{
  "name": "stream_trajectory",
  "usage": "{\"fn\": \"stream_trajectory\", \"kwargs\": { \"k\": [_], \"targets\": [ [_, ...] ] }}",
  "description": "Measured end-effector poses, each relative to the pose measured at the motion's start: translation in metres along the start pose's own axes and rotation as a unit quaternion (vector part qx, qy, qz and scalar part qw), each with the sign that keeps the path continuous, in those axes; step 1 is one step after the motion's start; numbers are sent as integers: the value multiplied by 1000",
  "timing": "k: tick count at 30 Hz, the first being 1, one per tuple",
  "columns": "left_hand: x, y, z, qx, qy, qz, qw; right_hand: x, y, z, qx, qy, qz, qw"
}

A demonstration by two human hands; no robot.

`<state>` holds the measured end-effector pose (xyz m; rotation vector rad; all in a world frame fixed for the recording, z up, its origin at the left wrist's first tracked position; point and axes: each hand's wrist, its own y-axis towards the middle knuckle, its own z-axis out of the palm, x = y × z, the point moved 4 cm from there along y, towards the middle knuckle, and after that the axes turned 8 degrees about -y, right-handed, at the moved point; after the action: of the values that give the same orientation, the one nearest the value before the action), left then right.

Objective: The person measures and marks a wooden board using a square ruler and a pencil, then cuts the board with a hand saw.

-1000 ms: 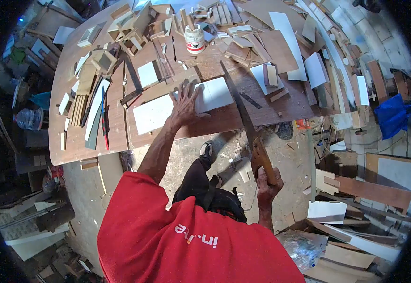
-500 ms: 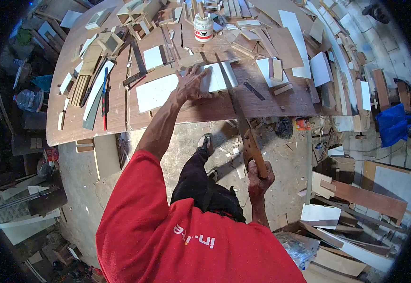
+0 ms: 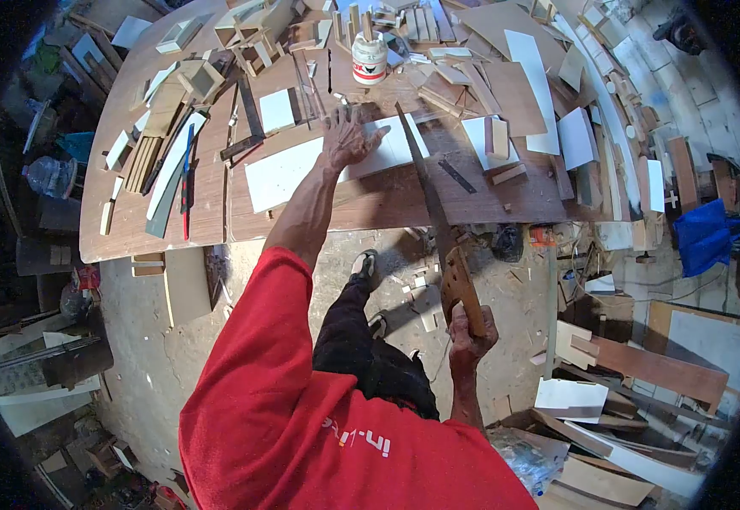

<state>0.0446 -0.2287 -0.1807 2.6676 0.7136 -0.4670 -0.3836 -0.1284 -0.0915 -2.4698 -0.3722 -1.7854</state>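
My left hand (image 3: 349, 138) lies across a long white board (image 3: 285, 175), fingers spread and pointing toward its far edge. Held in my right hand (image 3: 471, 330) is a handsaw (image 3: 429, 194), gripped by its wooden handle. Its blade slants up and away over the right part of the board, dividing off a short section near the end. Whether the teeth are in a cut cannot be made out. To the right of the blade, a dark metal strip (image 3: 457, 176) rests on the table.
The wooden table (image 3: 370, 206) carries a white glue jar (image 3: 369, 61), a red and blue pencil-like stick (image 3: 188, 183), a try square (image 3: 246, 127) and many wood offcuts. Stacked boards (image 3: 616, 429) lean at the lower right. Scraps litter the floor (image 3: 259, 340).
My left hand has shifted slightly toward the far edge of the board, its fingers more spread. The saw stays over nearly the same place, and the whole view has moved a little.
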Motion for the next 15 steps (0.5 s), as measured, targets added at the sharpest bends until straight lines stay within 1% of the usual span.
{"fn": "stream_trajectory", "kwargs": {
  "k": [4,6,7,10,11,12,14,15],
  "targets": [
    [-7,-12,0,1,-39,8,999,1,-5,-7,3,-15,30,999],
    [-19,-23,-3,-76,-25,78,994,3,-8,-8,12,10,64,998],
    [-26,-27,-9,-43,-57,58,996,2,-9,-9,11,10,65,998],
    [-33,-38,-9,-35,-31,46,998,0,-12,-7,14,16,78,997],
    [-34,-44,-11,-11,-43,22,999,0,-13,-7,17,16,80,996],
    [-36,-52,-15,-12,-43,22,999,0,-14,-7,20,16,83,996],
    [-60,-71,-44,100,-28,30,994,-3,-15,-7,20,11,84,996],
    [-55,-79,-41,104,-44,46,993,-5,-16,-6,22,6,86,996]
  ]
}}
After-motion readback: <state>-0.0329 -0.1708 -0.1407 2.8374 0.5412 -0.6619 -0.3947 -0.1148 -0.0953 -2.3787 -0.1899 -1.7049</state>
